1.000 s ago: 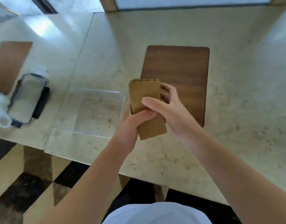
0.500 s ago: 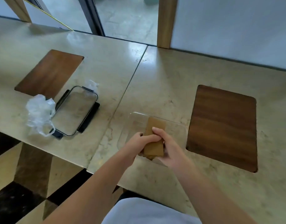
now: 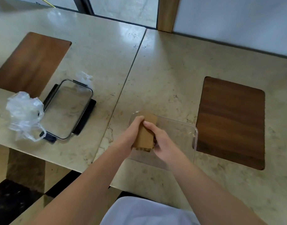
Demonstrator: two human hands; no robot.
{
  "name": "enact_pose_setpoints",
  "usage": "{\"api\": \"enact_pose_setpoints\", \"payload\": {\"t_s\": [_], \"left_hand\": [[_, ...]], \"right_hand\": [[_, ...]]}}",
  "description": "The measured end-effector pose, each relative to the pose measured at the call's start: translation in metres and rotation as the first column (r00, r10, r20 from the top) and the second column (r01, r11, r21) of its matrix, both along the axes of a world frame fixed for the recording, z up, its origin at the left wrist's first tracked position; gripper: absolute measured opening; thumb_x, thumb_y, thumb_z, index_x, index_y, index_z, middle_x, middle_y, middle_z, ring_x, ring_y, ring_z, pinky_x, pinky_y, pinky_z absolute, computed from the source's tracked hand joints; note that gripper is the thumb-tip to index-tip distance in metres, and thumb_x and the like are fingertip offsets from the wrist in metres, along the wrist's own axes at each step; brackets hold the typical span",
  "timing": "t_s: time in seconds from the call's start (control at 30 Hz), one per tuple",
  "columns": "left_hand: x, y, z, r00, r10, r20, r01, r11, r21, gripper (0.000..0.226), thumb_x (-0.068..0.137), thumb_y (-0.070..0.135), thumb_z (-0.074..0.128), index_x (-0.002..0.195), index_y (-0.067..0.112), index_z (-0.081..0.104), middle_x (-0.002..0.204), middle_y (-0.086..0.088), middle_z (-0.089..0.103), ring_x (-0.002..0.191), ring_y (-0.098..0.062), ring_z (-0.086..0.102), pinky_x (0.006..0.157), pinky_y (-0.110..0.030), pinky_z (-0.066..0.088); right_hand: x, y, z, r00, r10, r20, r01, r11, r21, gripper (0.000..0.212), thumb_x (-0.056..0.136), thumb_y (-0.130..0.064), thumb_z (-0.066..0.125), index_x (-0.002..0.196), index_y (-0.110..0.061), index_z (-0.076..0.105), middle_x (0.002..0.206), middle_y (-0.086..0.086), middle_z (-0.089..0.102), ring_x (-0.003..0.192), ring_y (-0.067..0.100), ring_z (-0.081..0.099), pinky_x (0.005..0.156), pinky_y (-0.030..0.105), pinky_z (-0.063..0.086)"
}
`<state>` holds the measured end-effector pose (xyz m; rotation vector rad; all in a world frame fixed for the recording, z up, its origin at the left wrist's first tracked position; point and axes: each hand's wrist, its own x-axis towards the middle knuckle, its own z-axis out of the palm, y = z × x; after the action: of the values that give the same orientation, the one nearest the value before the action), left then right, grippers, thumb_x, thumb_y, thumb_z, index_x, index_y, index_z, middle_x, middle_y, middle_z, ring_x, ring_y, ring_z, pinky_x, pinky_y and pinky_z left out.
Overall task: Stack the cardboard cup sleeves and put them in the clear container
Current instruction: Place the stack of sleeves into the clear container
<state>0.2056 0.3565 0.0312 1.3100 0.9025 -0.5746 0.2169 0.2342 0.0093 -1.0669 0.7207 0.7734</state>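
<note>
Between both hands: sleeve stack (image 3: 145, 133), over clear container (image 3: 194, 140)
left hand (image 3: 132, 132): fingers curled, gripping stack's left side
right hand (image 3: 162, 142): gripping stack's right side

Bright, soft daylight comes from the upper left of the frame, leaving pale glare patches on the glossy worktop (image 3: 107, 46) near the top centre. Shadows are faint. Straight edges bow toward the frame borders, and the whole picture looks slightly soft.

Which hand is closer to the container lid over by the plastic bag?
Left. The left hand grips the sleeve stack's lid-facing side; the right hand holds the far side, farther from the lid.
</note>
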Motion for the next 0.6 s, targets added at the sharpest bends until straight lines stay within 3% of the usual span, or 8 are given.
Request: {"api": "enact_pose_setpoints", "payload": {"t_s": [0.1, 0.23, 0.3, 0.4, 0.6], "left_hand": [[0.001, -0.003, -0.004, 0.999, -0.041, -0.007, 0.042, 0.996, 0.077, 0.045, 0.095, 0.068, 0.052, 0.096, 0.028, 0.073, 0.098, -0.003, 0.078, 0.093, -0.02, 0.074, 0.083, -0.037, 0.061], [-0.003, -0.003, -0.007, 1.0, -0.016, 0.012, 0.015, 0.998, 0.067, 0.044, 0.097, 0.065, 0.052, 0.099, 0.027, 0.073, 0.105, -0.004, 0.077, 0.098, -0.021, 0.073, 0.087, -0.04, 0.06], [-0.005, -0.004, -0.008, 1.0, 0.016, 0.015, -0.017, 0.998, 0.057, 0.042, 0.098, 0.063, 0.053, 0.097, 0.027, 0.073, 0.102, -0.004, 0.077, 0.096, -0.021, 0.074, 0.078, -0.035, 0.059], [-0.005, -0.005, -0.006, 0.999, 0.033, 0.01, -0.033, 0.999, 0.026, 0.041, 0.1, 0.059, 0.054, 0.102, 0.023, 0.074, 0.104, -0.007, 0.078, 0.096, -0.023, 0.075, 0.073, -0.034, 0.059], [-0.002, -0.003, -0.004, 0.999, -0.039, 0.013, 0.038, 0.997, 0.064, 0.052, 0.1, 0.059, 0.053, 0.125, 0.015, 0.067, 0.115, -0.011, 0.073, 0.103, -0.029, 0.072, 0.09, -0.046, 0.06]], "right_hand": [[-0.004, 0.007, -0.002, 0.998, -0.059, -0.038, 0.06, 0.998, 0.007, 0.07, 0.071, -0.03, 0.093, 0.129, -0.005, 0.062, 0.111, 0.018, 0.077, 0.1, 0.032, 0.076, 0.08, 0.045, 0.064], [-0.005, 0.009, -0.002, 0.999, -0.034, -0.021, 0.033, 0.998, -0.051, 0.087, 0.056, -0.041, 0.096, 0.129, -0.015, 0.056, 0.111, 0.012, 0.077, 0.098, 0.028, 0.076, 0.085, 0.048, 0.063], [-0.006, 0.007, -0.002, 0.999, 0.036, 0.001, -0.036, 0.992, -0.122, 0.078, 0.059, -0.046, 0.093, 0.126, -0.018, 0.062, 0.108, 0.007, 0.078, 0.097, 0.024, 0.076, 0.088, 0.045, 0.063], [-0.006, 0.003, -0.002, 0.997, 0.08, 0.005, -0.078, 0.984, -0.163, 0.061, 0.071, -0.045, 0.09, 0.121, -0.021, 0.067, 0.107, 0.004, 0.079, 0.097, 0.022, 0.075, 0.08, 0.037, 0.062], [-0.012, -0.002, -0.001, 0.999, 0.046, -0.006, -0.046, 0.988, -0.145, 0.061, 0.073, -0.039, 0.092, 0.122, -0.014, 0.065, 0.108, 0.006, 0.078, 0.101, 0.024, 0.075, 0.092, 0.045, 0.061]]}}
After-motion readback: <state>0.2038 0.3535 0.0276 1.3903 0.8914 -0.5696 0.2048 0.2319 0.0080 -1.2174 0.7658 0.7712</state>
